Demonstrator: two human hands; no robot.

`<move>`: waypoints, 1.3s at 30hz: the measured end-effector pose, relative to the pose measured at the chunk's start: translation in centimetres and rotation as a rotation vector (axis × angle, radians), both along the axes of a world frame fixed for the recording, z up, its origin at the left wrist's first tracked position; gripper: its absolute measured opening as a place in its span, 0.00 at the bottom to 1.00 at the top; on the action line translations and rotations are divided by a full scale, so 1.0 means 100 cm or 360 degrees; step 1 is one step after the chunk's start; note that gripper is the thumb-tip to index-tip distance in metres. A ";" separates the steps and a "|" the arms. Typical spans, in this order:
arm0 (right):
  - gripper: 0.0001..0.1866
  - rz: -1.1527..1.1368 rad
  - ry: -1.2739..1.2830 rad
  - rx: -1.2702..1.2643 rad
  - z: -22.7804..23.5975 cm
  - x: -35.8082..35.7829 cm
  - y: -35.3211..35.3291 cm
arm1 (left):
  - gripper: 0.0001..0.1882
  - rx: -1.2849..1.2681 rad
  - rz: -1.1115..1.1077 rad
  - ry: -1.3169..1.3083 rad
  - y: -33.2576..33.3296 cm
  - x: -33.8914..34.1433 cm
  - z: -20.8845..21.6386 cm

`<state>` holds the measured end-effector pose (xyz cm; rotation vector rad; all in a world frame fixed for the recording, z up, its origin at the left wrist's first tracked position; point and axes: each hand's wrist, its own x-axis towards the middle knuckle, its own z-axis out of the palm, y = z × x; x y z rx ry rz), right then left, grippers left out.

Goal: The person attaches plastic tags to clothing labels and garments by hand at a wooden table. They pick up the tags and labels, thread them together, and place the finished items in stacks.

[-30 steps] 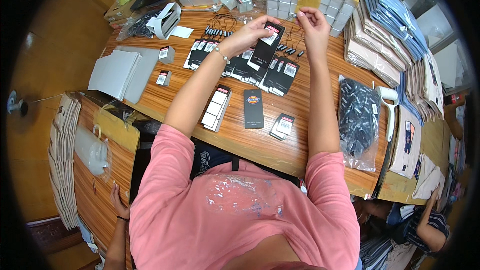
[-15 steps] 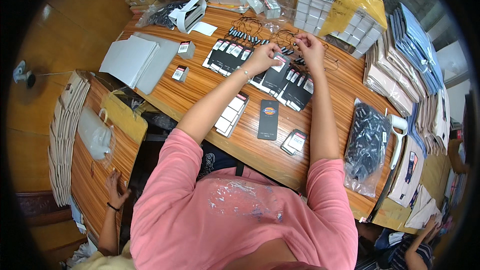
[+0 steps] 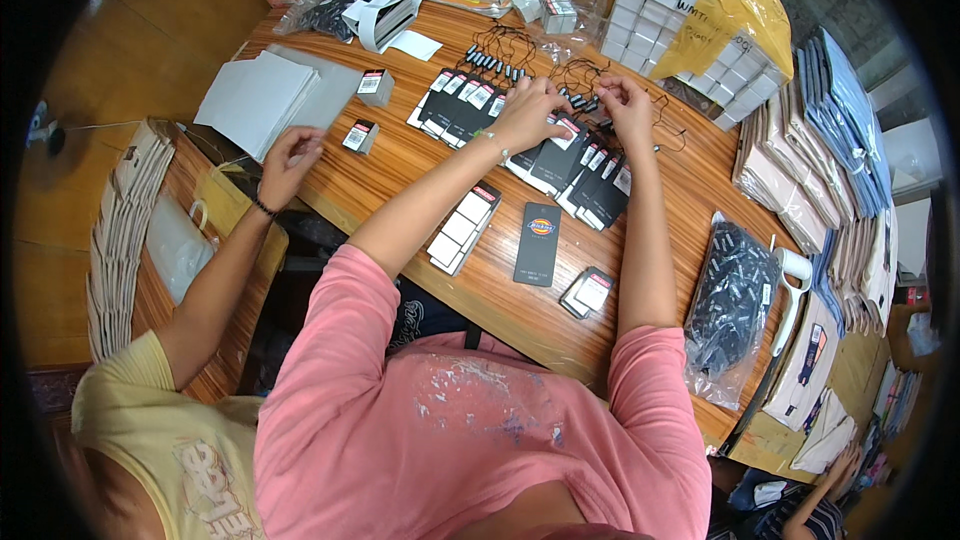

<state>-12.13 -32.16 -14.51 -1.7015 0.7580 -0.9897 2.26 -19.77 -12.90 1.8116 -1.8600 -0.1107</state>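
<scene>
My left hand [image 3: 528,118] is closed on a black hang tag [image 3: 566,136] with a white and red label, above a fanned row of similar hang tags [image 3: 470,97]. To its right, my right hand [image 3: 626,108] has thumb and fingers pinched together near the black string loops [image 3: 580,76]; what lies between its fingertips is too small to make out. Nearer me lie a single dark hang tag [image 3: 537,245] with a coloured emblem, a small stack of labelled tags [image 3: 588,292] and a dark-edged card with white stickers [image 3: 464,230].
At left, a co-worker's hand [image 3: 290,165] reaches over the table edge near white sheets [image 3: 250,100]. Two small tag stacks [image 3: 374,87] stand nearby. White boxes [image 3: 640,15] are at the back; a bag of black strings [image 3: 735,295], a tagging gun-like white tool [image 3: 793,290] and folded garments [image 3: 790,170] lie right.
The co-worker's hand has risen from the lower left to the table edge, and their yellow shirt has come into view. My left hand has lowered the tag slightly toward the row; my right hand stays near the strings.
</scene>
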 end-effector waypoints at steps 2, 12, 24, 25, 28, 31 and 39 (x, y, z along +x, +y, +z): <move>0.05 0.0025 -0.0061 0.0060 0.000 0.000 0.000 | 0.18 -0.0014 -0.0016 -0.0050 -0.001 0.000 0.000; 0.08 0.0091 -0.0067 0.0146 -0.005 0.001 -0.003 | 0.20 0.0001 0.0018 -0.0125 0.004 0.001 0.002; 0.12 0.0207 -0.0042 0.0273 0.010 -0.006 -0.012 | 0.14 -0.0050 -0.0068 0.0618 0.127 -0.037 0.072; 0.13 0.0251 -0.0004 0.0275 0.013 -0.007 -0.014 | 0.13 -0.0046 -0.0063 0.0657 0.136 -0.037 0.073; 0.13 0.0218 0.0197 0.0167 0.016 -0.007 -0.034 | 0.11 -0.0086 -0.0074 0.0738 0.155 -0.038 0.072; 0.10 0.0145 0.0403 -0.0106 0.002 0.001 -0.063 | 0.11 -0.0100 -0.0064 0.0789 0.167 -0.039 0.075; 0.14 0.0012 0.0768 -0.0403 -0.009 0.008 -0.086 | 0.10 -0.0080 -0.0051 0.0852 0.179 -0.036 0.069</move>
